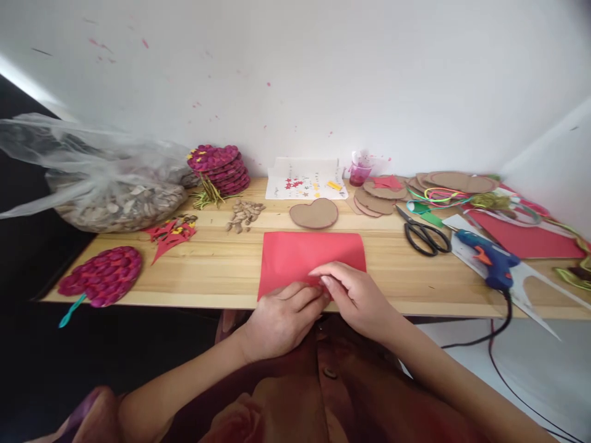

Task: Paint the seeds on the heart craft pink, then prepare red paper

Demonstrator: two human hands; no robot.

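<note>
A red sheet of paper [300, 255] lies flat at the table's front edge. My left hand [289, 317] covers its front edge, fingers bent and pressed together. My right hand [357, 298] meets it at the fingertips, with thumb and index finger drawn close over the sheet. Whatever the fingers hold, if anything, is hidden. Just behind the sheet lies a heart-like cardboard piece [314, 213] with a reddish outline.
Left: a plastic bag of shells [120, 206], a purple studded piece [113, 271], red scraps [170, 237], loose shells [244, 215], a purple stack [221, 166]. Right: black scissors [427, 237], blue glue gun [489, 255], cardboard cutouts [376, 200], a pink cup [359, 172]. Behind: printed paper [277, 184].
</note>
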